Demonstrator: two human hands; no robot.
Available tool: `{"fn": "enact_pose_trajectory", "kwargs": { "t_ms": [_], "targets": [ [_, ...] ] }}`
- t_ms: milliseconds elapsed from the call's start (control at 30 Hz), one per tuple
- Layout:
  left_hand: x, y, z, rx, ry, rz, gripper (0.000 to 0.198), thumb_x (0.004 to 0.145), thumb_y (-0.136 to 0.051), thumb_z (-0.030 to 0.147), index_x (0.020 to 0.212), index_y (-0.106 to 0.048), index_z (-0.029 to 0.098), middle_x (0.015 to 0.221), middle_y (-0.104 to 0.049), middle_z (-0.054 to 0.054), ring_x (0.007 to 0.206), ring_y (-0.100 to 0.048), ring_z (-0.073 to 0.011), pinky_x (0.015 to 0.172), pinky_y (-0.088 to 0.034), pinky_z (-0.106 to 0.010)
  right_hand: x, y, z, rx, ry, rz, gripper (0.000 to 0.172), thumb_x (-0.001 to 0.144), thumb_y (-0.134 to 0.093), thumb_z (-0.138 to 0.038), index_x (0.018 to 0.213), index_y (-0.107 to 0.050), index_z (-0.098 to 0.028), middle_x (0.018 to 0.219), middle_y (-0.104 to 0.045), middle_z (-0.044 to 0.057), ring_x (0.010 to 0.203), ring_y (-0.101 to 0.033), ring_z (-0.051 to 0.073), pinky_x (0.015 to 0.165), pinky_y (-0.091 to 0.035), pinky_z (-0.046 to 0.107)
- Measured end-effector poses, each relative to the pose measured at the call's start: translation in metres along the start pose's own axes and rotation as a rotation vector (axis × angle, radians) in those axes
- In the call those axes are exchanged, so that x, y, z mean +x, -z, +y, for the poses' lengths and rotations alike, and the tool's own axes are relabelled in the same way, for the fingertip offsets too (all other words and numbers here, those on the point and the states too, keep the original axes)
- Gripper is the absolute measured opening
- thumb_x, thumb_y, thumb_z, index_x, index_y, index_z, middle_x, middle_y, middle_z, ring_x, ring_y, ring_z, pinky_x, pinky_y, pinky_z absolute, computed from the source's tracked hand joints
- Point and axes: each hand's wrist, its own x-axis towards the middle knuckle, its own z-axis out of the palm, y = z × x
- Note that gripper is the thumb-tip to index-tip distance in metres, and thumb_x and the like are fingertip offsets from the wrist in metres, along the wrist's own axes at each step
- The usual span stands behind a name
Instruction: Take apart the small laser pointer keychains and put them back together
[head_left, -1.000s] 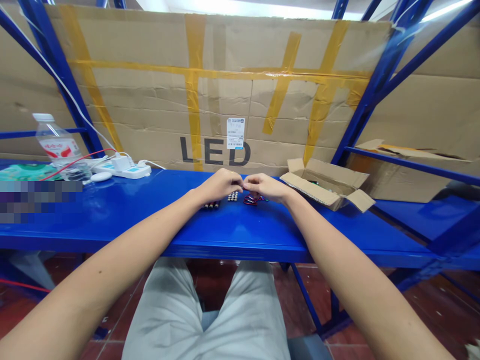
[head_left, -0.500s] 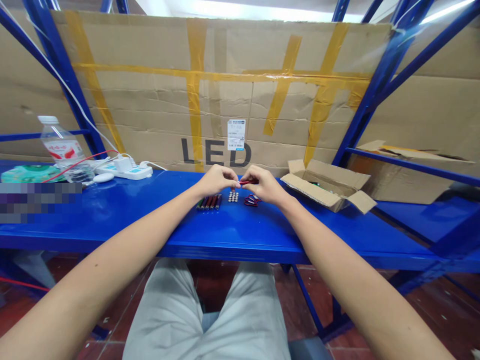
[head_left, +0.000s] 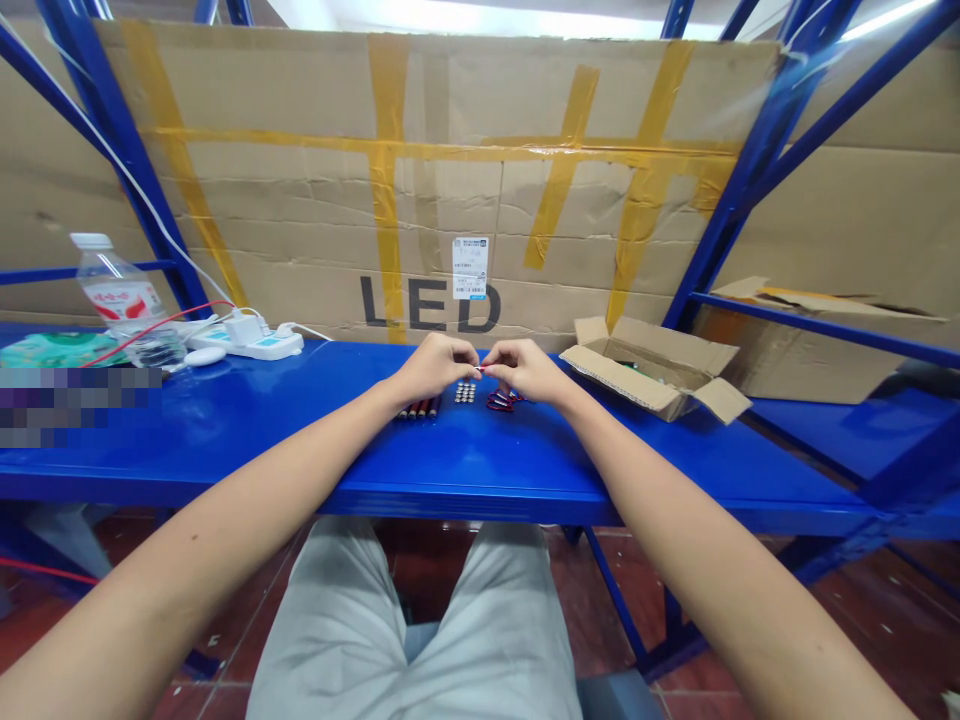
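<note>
Both my hands meet above the blue shelf top (head_left: 465,460). My left hand (head_left: 435,367) is closed in a pinch, its fingertips touching those of my right hand (head_left: 525,370). My right hand is also closed, pinching a small red part (head_left: 482,369) that spans the gap between the two hands. Below the fingers lie a row of small dark cylinders (head_left: 418,409), a tight cluster of tiny silvery pieces (head_left: 465,393) and a heap of red clips or rings (head_left: 501,402).
An open cardboard box (head_left: 660,375) sits to the right. At the left stand a water bottle (head_left: 120,298), a white power strip (head_left: 251,341) with cables, and a green packet (head_left: 56,348). A large taped cardboard sheet marked LED (head_left: 427,200) backs the shelf.
The hands stayed together over the small parts, rising slightly half a second ago and settling lower again now. The red part is less exposed between the fingers than before.
</note>
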Motion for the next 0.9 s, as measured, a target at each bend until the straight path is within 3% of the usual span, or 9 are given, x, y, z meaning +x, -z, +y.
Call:
{"fn": "enact_pose_trajectory", "kwargs": {
  "t_ms": [200, 367, 533, 633, 733, 900],
  "targets": [
    [-0.001, 0.0, 0.0, 0.288, -0.26, 0.021, 0.011, 0.083, -0.062, 0.02, 0.076, -0.071, 0.017, 0.074, -0.073, -0.004, 0.068, -0.065, -0.014, 0.064, -0.045, -0.026, 0.0, -0.001, -0.001, 0.175, -0.106, -0.066, 0.023, 0.085, -0.055, -0.029, 0.066, -0.053, -0.017, 0.054, -0.052, -0.001, 0.039, -0.044, 0.008, 0.038, -0.033, 0.021],
    [0.0, -0.007, 0.002, 0.442, -0.424, -0.004, 0.016, 0.091, -0.055, 0.02, 0.083, -0.068, 0.019, 0.08, -0.073, -0.003, 0.074, -0.064, -0.0147, 0.073, -0.046, -0.029, 0.0, -0.006, -0.004, 0.388, -0.354, -0.025, 0.022, 0.076, -0.057, -0.02, 0.058, -0.047, -0.018, 0.043, -0.038, -0.004, 0.035, -0.025, 0.005, 0.033, -0.017, 0.019],
    [0.003, -0.01, 0.018, 0.59, -0.603, -0.147, 0.027, 0.094, -0.042, 0.011, 0.081, -0.064, 0.018, 0.075, -0.07, -0.004, 0.067, -0.061, -0.0143, 0.074, -0.042, -0.031, -0.001, -0.002, -0.004, 0.435, -0.669, -0.24, 0.013, 0.074, -0.052, -0.015, 0.062, -0.048, -0.018, 0.04, -0.033, -0.005, 0.035, -0.018, 0.005, 0.032, -0.014, 0.019],
    [0.003, -0.009, 0.024, 0.623, -0.636, -0.194, 0.029, 0.094, -0.039, 0.01, 0.077, -0.062, 0.018, 0.073, -0.068, -0.005, 0.066, -0.06, -0.0146, 0.076, -0.041, -0.032, -0.001, 0.003, -0.004, 0.449, -0.774, -0.368, 0.008, 0.076, -0.051, -0.015, 0.068, -0.049, -0.017, 0.043, -0.032, -0.006, 0.036, -0.015, 0.005, 0.031, -0.013, 0.017],
    [0.001, -0.01, 0.021, 0.573, -0.597, -0.162, 0.027, 0.094, -0.039, 0.01, 0.085, -0.063, 0.018, 0.077, -0.068, -0.006, 0.07, -0.06, -0.0154, 0.077, -0.042, -0.032, -0.001, 0.007, -0.008, 0.487, -0.738, -0.372, 0.013, 0.076, -0.057, -0.019, 0.07, -0.046, -0.018, 0.05, -0.037, -0.005, 0.039, -0.015, 0.003, 0.032, -0.012, 0.016],
    [-0.003, -0.01, 0.013, 0.343, -0.466, -0.037, 0.012, 0.093, -0.05, 0.017, 0.091, -0.062, 0.016, 0.089, -0.07, -0.009, 0.084, -0.063, -0.0181, 0.078, -0.047, -0.031, -0.001, 0.012, -0.016, 0.661, -0.508, -0.164, 0.019, 0.068, -0.057, -0.014, 0.068, -0.039, -0.02, 0.054, -0.028, -0.008, 0.043, -0.013, 0.003, 0.035, -0.013, 0.016]
  ]
}}
